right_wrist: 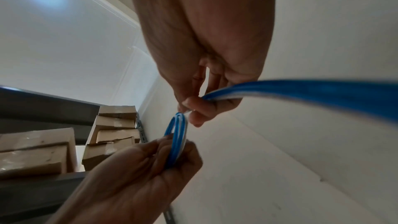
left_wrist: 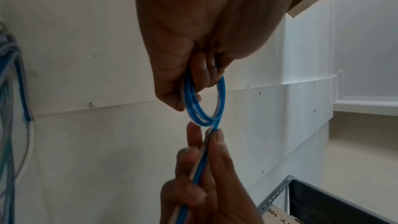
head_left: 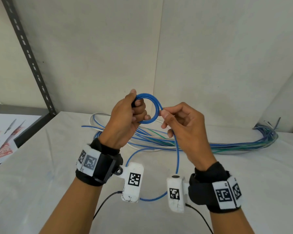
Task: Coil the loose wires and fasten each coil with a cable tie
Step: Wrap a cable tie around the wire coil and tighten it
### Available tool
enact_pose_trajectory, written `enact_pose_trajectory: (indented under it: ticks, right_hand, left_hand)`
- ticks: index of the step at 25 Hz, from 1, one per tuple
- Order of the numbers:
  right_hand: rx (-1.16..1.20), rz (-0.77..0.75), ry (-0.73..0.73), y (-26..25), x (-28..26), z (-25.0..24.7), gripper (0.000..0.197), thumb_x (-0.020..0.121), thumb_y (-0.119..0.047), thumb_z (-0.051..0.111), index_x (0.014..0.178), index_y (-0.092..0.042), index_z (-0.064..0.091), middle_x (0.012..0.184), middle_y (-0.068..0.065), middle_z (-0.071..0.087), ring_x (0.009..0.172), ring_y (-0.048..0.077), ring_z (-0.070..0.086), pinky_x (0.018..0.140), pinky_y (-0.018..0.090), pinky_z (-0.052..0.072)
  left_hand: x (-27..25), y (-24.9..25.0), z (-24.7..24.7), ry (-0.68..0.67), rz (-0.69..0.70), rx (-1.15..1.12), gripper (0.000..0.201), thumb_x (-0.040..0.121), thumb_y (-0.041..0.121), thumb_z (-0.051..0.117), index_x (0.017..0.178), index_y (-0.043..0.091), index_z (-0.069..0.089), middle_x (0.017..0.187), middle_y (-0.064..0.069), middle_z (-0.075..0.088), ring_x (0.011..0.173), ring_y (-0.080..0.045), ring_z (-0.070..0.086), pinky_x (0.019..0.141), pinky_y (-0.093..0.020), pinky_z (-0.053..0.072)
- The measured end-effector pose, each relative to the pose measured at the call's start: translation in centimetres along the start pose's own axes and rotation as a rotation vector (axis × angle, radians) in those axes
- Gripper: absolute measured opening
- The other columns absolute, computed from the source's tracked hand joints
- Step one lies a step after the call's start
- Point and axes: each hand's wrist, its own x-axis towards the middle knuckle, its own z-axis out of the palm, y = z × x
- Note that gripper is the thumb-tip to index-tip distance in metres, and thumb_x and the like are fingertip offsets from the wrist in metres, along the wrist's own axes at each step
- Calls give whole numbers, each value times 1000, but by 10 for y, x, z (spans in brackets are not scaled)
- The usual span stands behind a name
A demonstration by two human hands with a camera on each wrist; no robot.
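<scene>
A small round coil of blue wire is held up above the table. My left hand grips its left side with curled fingers and the thumb on top. My right hand pinches the same wire just right of the coil; its free length hangs down to the table and loops between my wrists. The left wrist view shows the coil under my left hand, with right fingers pinching the wire below. The right wrist view shows the coil edge-on. No cable tie is in view.
A long bundle of blue, green and white loose wires lies across the white table behind my hands, reaching the right wall. A dark slotted rack post and printed sheets stand at left. Cardboard boxes sit on shelves.
</scene>
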Motion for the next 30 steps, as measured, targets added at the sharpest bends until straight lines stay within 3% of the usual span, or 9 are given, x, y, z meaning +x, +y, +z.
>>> enact_pose_trajectory:
  ticks: [4,7,10,11,13,15,18,25,30]
  right_hand:
    - [150,20,95,-4,-3,13,16,88,-10,75,92,1,64,88,22,73,66,20,64,51,28,50]
    - [171,-2,168,-5,-3,14,16,86,-6,78,87,0,63,83,28,70,61,20,62,51,27,49]
    - [126,-38,197,-6,0,2,15,85,-5,79,85,-3,64,77,23,70,58,21,61,52,28,50]
    - [105,-44,193,-7,1,-3,14,85,-5,79,84,-3,65,76,20,71,57,21,61,53,27,51]
    - [55,-44,163,-8,3,-12,14,85,-6,79,85,-3,65,77,16,72,57,20,62,54,26,52]
    - [18,-42,115,-9,4,-19,14,85,-8,79,86,-3,66,81,17,74,59,22,63,55,27,53]
    - [-24,-51,97,-8,5,-22,15,85,-11,79,88,-4,66,82,14,75,64,23,66,56,28,54]
    - [-79,-111,327,0,0,0,16,88,-16,79,93,-8,66,85,5,74,78,20,71,54,24,55]
    - [127,7,210,-8,0,-3,14,97,-14,65,100,-1,65,95,9,78,90,24,76,64,28,58]
  left_hand:
    - [-3,-5,10,25,20,-96,46,111,35,30,70,15,36,52,6,20,44,-9,17,55,-26,41]
    - [-3,-9,14,-3,18,-59,47,110,39,31,70,14,40,55,5,22,45,-11,22,62,-28,45]
    - [-5,-6,7,-99,44,134,44,99,47,45,82,9,58,62,-3,47,57,-17,51,76,-31,56]
    - [-6,-4,2,-127,88,252,39,96,43,51,92,6,64,70,-6,60,68,-20,64,80,-31,57]
    - [-8,1,-8,-171,167,419,27,95,24,61,109,2,69,89,-12,75,88,-27,74,83,-33,59]
    - [-12,5,-15,-202,171,474,24,91,12,67,112,0,71,94,-17,77,92,-32,75,84,-35,60]
    - [-14,7,-15,-172,193,537,24,88,11,72,109,1,73,91,-18,77,87,-32,76,79,-34,62]
    - [-13,2,-5,-71,265,515,20,89,10,74,106,1,74,88,-16,77,79,-30,77,71,-36,63]
    - [-13,3,-5,-50,277,445,19,89,7,73,105,-1,73,88,-15,77,77,-31,77,69,-33,63]
